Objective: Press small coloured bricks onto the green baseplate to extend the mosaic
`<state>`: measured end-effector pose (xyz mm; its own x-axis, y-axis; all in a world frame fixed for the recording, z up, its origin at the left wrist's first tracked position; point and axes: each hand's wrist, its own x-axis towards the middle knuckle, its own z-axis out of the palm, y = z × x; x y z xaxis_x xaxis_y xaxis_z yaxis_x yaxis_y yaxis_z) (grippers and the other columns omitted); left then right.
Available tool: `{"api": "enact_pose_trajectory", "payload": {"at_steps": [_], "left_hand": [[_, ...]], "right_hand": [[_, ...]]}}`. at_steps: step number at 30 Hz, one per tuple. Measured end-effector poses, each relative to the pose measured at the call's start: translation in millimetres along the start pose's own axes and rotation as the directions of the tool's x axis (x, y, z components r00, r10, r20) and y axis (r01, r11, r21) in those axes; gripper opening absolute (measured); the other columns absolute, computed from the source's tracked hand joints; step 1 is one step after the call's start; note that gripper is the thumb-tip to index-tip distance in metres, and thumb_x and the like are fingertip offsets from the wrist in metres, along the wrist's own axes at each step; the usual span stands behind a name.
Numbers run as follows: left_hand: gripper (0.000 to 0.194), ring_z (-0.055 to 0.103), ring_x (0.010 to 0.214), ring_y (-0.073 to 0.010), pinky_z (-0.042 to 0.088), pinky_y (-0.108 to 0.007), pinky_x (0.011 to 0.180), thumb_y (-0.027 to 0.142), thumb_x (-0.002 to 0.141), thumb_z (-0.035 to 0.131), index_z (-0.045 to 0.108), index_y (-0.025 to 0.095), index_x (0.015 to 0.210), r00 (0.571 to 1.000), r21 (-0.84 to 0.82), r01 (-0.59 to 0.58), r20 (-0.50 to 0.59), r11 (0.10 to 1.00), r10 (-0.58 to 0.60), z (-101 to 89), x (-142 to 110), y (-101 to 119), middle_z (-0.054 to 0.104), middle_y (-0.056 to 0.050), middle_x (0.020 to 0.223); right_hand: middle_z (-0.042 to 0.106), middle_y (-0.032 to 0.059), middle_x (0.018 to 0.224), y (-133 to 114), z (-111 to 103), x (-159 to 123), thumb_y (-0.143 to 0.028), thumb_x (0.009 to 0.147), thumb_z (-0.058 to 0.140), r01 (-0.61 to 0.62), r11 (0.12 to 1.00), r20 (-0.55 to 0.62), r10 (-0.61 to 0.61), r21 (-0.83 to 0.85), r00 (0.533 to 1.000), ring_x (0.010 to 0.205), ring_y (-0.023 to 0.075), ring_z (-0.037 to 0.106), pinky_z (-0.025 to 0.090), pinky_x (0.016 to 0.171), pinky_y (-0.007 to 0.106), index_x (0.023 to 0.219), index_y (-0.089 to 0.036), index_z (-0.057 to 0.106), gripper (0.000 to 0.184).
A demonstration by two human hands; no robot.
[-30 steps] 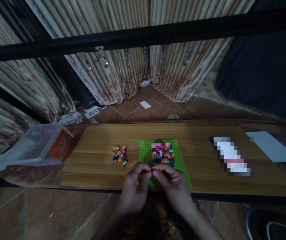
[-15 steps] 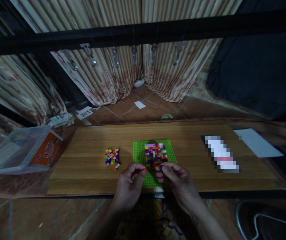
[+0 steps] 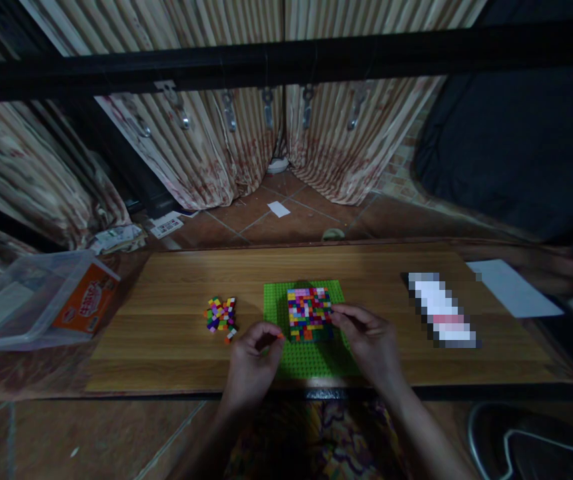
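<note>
A green baseplate (image 3: pixel 311 360) lies on the wooden board near its front edge. A block of small multicoloured bricks (image 3: pixel 309 313) is built on its far half. My left hand (image 3: pixel 252 363) hovers at the plate's left edge, thumb and forefinger pinched on a tiny orange brick (image 3: pixel 279 337). My right hand (image 3: pixel 372 343) is at the right side of the brick block, fingers pinched together at its edge; what they hold is too small to make out. A loose pile of coloured bricks (image 3: pixel 220 315) sits to the left of the plate.
The wooden board (image 3: pixel 166 333) rests over a tiled floor. A clear plastic box with an orange label (image 3: pixel 41 300) lies off its left end. A blurred white strip (image 3: pixel 441 310) and a white sheet (image 3: pixel 513 288) lie at the right. A black bar (image 3: pixel 286 63) crosses overhead; curtains hang behind.
My hands have drawn apart. The right hand moved right and up to the brick block's right edge; the left stayed near the plate's left edge with the orange brick.
</note>
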<state>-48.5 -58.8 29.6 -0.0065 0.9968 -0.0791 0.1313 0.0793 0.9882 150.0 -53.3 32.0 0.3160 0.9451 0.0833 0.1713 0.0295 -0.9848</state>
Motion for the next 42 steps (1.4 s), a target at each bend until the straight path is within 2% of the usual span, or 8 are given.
{"api": "enact_pose_trajectory", "payload": {"at_steps": [7,13,17,22,26,30,35,42], "left_hand": [[0.005,0.061,0.067,-0.0124,0.046,-0.02,0.062,0.02,0.073,0.063,0.062,0.017,0.076,1.0,0.001,0.001,-0.011,1.0,0.0,0.7,5,-5,0.064,0.001,0.07],[0.004,0.059,0.066,-0.0118,0.044,-0.02,0.061,0.021,0.076,0.061,0.061,0.017,0.076,1.0,0.003,-0.008,0.003,1.0,0.008,2.3,7,-14,0.063,0.001,0.07],[0.004,0.058,0.064,-0.0111,0.042,-0.019,0.059,0.022,0.076,0.061,0.06,0.017,0.077,1.0,0.002,-0.004,0.006,1.0,0.004,1.7,8,-19,0.06,0.002,0.068],[0.004,0.055,0.06,-0.0104,0.04,-0.019,0.055,0.021,0.074,0.061,0.061,0.017,0.076,1.0,-0.004,0.017,0.0,1.0,-0.017,1.8,8,-23,0.057,0.003,0.065],[0.003,0.057,0.064,-0.0116,0.041,-0.019,0.057,0.02,0.074,0.061,0.061,0.017,0.075,1.0,-0.001,0.007,-0.012,1.0,-0.007,3.0,8,-26,0.06,0.001,0.068],[0.004,0.059,0.066,-0.0124,0.043,-0.02,0.06,0.02,0.076,0.06,0.062,0.017,0.077,1.0,0.011,-0.007,-0.001,1.0,0.008,3.6,8,-29,0.061,0.001,0.069],[0.005,0.058,0.066,-0.012,0.043,-0.02,0.06,0.02,0.078,0.058,0.061,0.017,0.08,1.0,0.029,-0.01,0.008,1.0,0.009,2.7,8,-33,0.061,0.001,0.071],[0.008,0.052,0.062,-0.0105,0.04,-0.019,0.058,0.024,0.08,0.059,0.061,0.017,0.08,1.0,0.021,-0.024,0.003,0.999,0.024,0.9,9,-36,0.055,0.002,0.067]], "right_hand": [[0.071,0.0037,0.09,-5,11,3,-0.026,0.085,0.057,0.247,0.939,0.123,-0.223,-0.238,0.967,0.082,0.0171,0.067,0.053,0.075,0.03,0.087,-0.023,0.072,0.015],[0.071,0.0033,0.085,0,22,8,-0.021,0.084,0.058,0.383,0.784,0.151,-0.357,-0.489,0.922,0.08,0.0194,0.065,0.052,0.075,0.033,0.081,-0.024,0.07,0.013],[0.071,0.0032,0.083,5,24,10,-0.018,0.085,0.057,0.439,0.721,0.179,-0.411,-0.536,0.894,0.079,0.0186,0.065,0.052,0.074,0.031,0.08,-0.022,0.069,0.013],[0.071,0.0029,0.084,5,25,8,-0.016,0.086,0.055,0.48,0.705,0.216,-0.435,-0.523,0.874,0.079,0.0171,0.066,0.052,0.074,0.029,0.081,-0.022,0.068,0.015],[0.071,0.0029,0.088,4,25,6,-0.016,0.085,0.053,0.447,0.74,0.175,-0.419,-0.502,0.891,0.081,0.0171,0.067,0.053,0.076,0.029,0.086,-0.022,0.068,0.016],[0.071,0.004,0.091,4,21,7,-0.02,0.085,0.054,0.377,0.817,0.117,-0.364,-0.437,0.924,0.082,0.0173,0.067,0.054,0.076,0.03,0.09,-0.021,0.068,0.015],[0.069,0.0057,0.089,5,11,6,-0.029,0.085,0.055,0.276,0.866,0.001,-0.303,-0.418,0.953,0.083,0.0189,0.065,0.052,0.076,0.033,0.09,-0.02,0.068,0.016],[0.064,0.0114,0.111,25,13,6,-0.043,0.078,0.063,0.065,0.944,-0.092,-0.1,-0.325,0.991,0.102,0.0252,0.06,0.046,0.091,0.044,0.112,-0.018,0.062,0.042]]}}
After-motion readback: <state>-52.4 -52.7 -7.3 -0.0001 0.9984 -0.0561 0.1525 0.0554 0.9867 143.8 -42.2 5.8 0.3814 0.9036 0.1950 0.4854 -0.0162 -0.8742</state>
